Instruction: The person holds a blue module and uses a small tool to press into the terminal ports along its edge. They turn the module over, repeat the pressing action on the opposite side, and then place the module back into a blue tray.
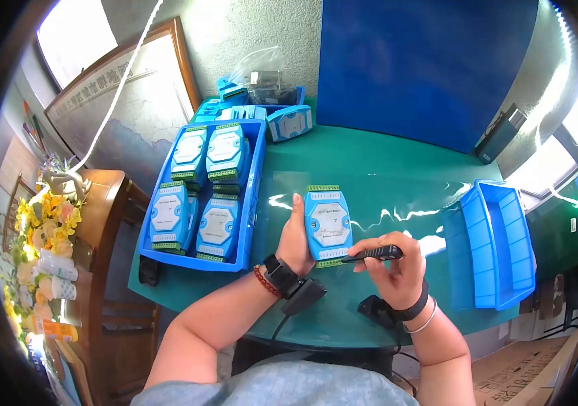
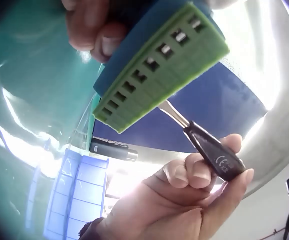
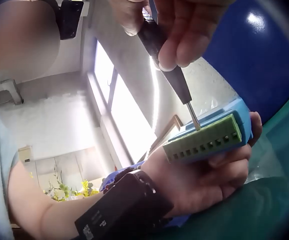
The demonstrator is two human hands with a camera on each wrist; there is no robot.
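My left hand (image 1: 295,238) holds a blue module (image 1: 328,223) with green terminal strips at both ends, thumb along its left edge. In my right hand (image 1: 395,269) is a black-handled screwdriver (image 1: 378,253), pinched between thumb and fingers. In the right wrist view the screwdriver's metal tip (image 3: 194,119) meets the top of the green terminal strip (image 3: 204,140), and fingers of my left hand (image 3: 204,185) wrap behind the module. From the left wrist view, the green terminal strip (image 2: 159,70) shows a row of square openings, with the screwdriver shaft (image 2: 174,114) behind it.
A blue bin (image 1: 260,183) of several similar modules stands on the left of the green table (image 1: 397,159). Behind it sits another blue container (image 1: 300,95) with modules and a plastic bag (image 1: 262,68). A blue bin (image 1: 500,243) without modules stands at the right; a blue panel (image 1: 424,61) rises behind.
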